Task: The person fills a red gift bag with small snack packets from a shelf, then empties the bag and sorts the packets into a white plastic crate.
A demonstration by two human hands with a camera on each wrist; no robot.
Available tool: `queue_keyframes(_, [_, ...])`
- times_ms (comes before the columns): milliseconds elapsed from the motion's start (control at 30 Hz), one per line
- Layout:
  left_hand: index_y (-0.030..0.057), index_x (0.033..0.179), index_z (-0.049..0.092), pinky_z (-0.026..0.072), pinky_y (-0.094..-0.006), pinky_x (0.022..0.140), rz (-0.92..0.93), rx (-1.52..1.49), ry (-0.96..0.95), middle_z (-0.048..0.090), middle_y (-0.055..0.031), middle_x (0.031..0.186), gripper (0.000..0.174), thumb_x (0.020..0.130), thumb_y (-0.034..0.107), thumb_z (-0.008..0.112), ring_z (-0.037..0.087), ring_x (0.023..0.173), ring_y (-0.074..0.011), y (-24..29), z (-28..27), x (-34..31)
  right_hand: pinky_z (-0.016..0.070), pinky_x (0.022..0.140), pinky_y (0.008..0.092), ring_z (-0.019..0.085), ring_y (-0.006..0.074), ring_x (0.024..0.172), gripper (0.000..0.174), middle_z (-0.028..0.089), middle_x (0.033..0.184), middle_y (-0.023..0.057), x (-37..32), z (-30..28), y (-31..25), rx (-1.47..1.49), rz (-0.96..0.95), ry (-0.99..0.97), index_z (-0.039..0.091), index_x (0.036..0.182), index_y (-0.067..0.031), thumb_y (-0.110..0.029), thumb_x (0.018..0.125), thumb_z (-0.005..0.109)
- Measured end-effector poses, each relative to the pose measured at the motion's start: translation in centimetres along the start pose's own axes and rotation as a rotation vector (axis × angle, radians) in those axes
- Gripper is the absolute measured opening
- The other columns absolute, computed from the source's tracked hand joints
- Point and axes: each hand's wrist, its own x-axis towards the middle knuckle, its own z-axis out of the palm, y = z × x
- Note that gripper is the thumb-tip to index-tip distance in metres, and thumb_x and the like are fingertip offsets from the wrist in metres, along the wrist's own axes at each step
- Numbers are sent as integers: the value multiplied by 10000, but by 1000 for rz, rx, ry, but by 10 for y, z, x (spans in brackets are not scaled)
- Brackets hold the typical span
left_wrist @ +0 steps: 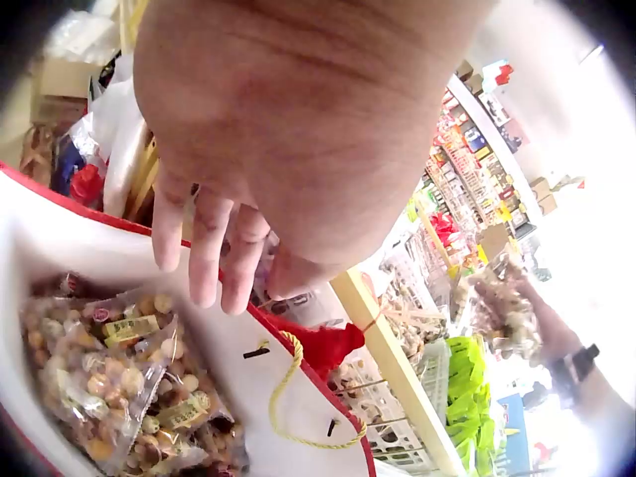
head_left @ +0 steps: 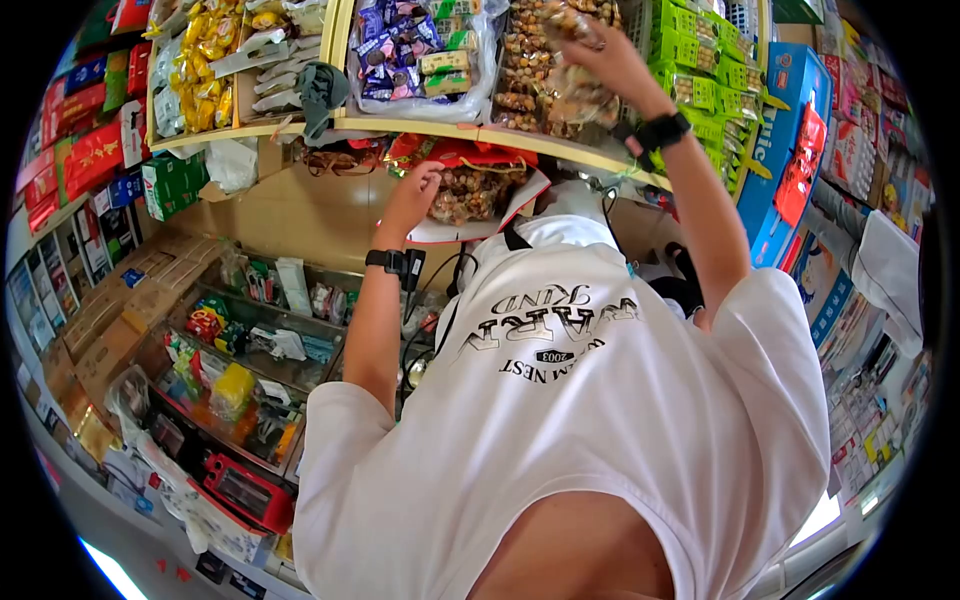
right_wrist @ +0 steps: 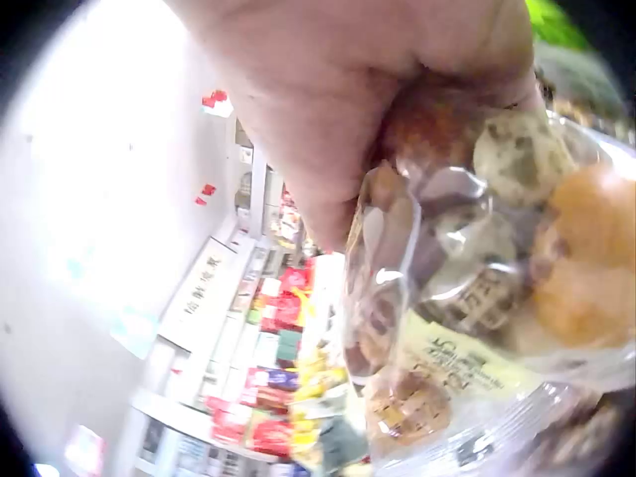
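A snack packet (right_wrist: 472, 253) is being gripped, best without crushing, by the right hand (head_left: 615, 72), while the left hand (left_wrist: 278, 129), fingers loosely spread, is being held at the red-rimmed bag (left_wrist: 231, 348).

Room abv bag (left_wrist: 234, 353), shelf edge (left_wrist: 396, 370) nr.

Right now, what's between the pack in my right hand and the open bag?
Snack packs and the yellow shelf edge, as the head view shows.

A snack shop (packed shelves (left_wrist: 482, 169), sweets bins (head_left: 420, 60)).
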Motion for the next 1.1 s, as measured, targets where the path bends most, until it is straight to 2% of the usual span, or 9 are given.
queue_keyframes(100, [50, 1227, 599, 502, -319, 766, 91, 28, 43, 676, -103, 964, 258, 1000, 169, 569, 629, 832, -179, -12, -11, -10, 561, 812, 332, 703, 187, 876, 518, 739, 1020, 108, -60, 57, -76, 291, 175, -314, 611, 1292, -75, -326, 864, 760])
queue_keyframes(200, [49, 1239, 595, 509, -323, 812, 81, 113, 17, 692, -119, 962, 272, 986, 136, 546, 659, 897, -210, -13, -27, -26, 491, 973, 403, 622, 308, 1104, 496, 642, 1213, 122, -97, 144, -80, 181, -378, -289, 618, 1279, -129, -270, 826, 761])
queue_keyframes(367, [93, 1287, 584, 515, -358, 867, 81, 119, 41, 699, -150, 1060, 335, 955, 117, 556, 674, 994, -297, -70, -34, -42, 490, 1006, 407, 525, 314, 1255, 395, 495, 1416, 97, -118, 217, -14, -310, -636, -459, 643, 1222, -138, -157, 828, 664])
queue_keyframes(567, [87, 1243, 562, 522, -476, 828, 274, 536, 362, 659, -209, 1107, 378, 883, 155, 654, 632, 1042, -369, -63, -26, -59, 538, 832, 404, 620, 326, 1038, 194, 666, 1094, 126, -153, 180, -2, -513, -216, -7, 653, 977, -84, -255, 885, 645])
queue_keyframes(633, [81, 1185, 594, 526, -486, 803, 266, 606, 419, 669, -207, 1065, 319, 894, 199, 649, 643, 1002, -366, -76, -27, -54, 555, 732, 427, 673, 347, 838, 379, 698, 881, 159, -168, 159, -20, -565, 319, -195, 651, 974, -55, -425, 893, 649])
queue_keyframes(833, [77, 927, 716, 538, -496, 719, 33, 921, 150, 704, -184, 877, 336, 948, 370, 554, 679, 842, -387, -106, -34, -21, 528, 633, 490, 662, 427, 695, 566, 684, 730, 223, -199, 195, 47, 53, 737, -342, 682, 839, 10, -537, 916, 561])
queue_keyframes(900, [80, 856, 733, 537, -497, 700, 93, 944, 184, 706, -183, 835, 397, 959, 401, 524, 685, 805, -394, -111, -34, -18, 529, 688, 508, 664, 456, 749, 535, 678, 773, 277, -202, 206, 48, 163, 688, -227, 691, 785, 49, -451, 912, 547])
queue_keyframes(1000, [50, 819, 728, 535, -511, 712, 130, 952, 101, 706, -199, 835, 413, 963, 379, 523, 687, 793, -403, -96, -39, -32, 521, 761, 511, 645, 486, 796, 412, 634, 822, 333, -210, 201, 34, -416, 157, -323, 669, 835, 85, -311, 880, 562])
queue_keyframes(1100, [32, 791, 724, 533, -523, 721, 125, 858, 206, 699, -207, 806, 439, 969, 375, 516, 685, 781, -411, -94, -41, -29, 529, 846, 532, 654, 483, 902, 429, 675, 928, 308, -215, 198, 38, -312, 388, -233, 691, 882, 60, -338, 887, 531])
